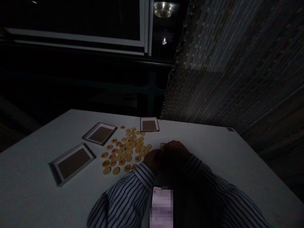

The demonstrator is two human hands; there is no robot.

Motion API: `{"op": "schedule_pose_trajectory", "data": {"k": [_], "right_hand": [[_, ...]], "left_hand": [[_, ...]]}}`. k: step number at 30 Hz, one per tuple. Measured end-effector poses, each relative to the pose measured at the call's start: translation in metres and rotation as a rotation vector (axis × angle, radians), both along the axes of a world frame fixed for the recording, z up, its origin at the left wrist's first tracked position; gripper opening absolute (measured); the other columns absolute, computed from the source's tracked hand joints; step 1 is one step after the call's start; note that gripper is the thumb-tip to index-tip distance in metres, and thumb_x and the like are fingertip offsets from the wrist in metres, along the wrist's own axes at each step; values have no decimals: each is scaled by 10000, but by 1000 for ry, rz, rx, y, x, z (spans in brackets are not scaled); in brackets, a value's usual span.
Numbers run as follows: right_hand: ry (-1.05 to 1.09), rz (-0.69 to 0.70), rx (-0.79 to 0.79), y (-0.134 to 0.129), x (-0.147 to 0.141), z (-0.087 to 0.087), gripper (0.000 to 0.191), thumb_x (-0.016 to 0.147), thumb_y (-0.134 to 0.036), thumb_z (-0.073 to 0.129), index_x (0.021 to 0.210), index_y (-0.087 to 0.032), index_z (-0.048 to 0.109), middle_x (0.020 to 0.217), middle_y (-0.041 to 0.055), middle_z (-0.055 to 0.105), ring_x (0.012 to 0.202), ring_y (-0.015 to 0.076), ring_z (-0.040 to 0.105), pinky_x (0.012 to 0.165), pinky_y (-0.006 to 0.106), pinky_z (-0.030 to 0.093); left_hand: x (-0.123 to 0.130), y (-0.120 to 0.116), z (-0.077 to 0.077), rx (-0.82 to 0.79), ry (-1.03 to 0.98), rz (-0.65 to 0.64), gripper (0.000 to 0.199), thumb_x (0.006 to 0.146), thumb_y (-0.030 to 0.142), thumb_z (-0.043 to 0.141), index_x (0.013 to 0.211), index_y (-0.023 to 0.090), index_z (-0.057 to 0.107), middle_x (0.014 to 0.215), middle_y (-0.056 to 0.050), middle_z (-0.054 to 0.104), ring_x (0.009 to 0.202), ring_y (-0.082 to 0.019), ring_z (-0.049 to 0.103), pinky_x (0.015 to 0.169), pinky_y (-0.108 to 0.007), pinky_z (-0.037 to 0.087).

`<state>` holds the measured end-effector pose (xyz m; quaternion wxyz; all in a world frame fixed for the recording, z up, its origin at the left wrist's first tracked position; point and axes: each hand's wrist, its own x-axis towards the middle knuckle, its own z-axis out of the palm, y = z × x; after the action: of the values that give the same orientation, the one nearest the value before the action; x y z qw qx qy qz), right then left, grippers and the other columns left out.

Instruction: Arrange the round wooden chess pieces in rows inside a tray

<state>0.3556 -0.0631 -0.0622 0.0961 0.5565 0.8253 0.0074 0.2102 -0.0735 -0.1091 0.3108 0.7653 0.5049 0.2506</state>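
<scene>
In the dim head view, my left hand (152, 159) and my right hand (177, 151) meet over the white table, right of the loose pieces. Fingers of both are bent around a small pale item (162, 145), mostly hidden between them. Several round wooden pieces (123, 155), some with red characters, are scattered just left of my left hand. Shadow hides much of my right hand's fingers.
Shallow box parts lie on the table (204, 136): one at front left (91, 154), one behind it (86, 136), one at the back (149, 130). A lit phone (161, 205) lies near me. A strand curtain (201, 79) hangs behind.
</scene>
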Motion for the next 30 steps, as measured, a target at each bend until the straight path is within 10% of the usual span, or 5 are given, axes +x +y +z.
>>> {"op": "schedule_pose_trajectory", "data": {"k": [30], "right_hand": [[82,-97,108,-19,36,13,303,848,-300,306,957,-225,579,887,48,651,809,171,588,666,252,365]], "left_hand": [[-13,5,-1,109,-114,123,296,728,200,446,983,140,583,953,-69,640,856,-157,591,796,-301,462]]}}
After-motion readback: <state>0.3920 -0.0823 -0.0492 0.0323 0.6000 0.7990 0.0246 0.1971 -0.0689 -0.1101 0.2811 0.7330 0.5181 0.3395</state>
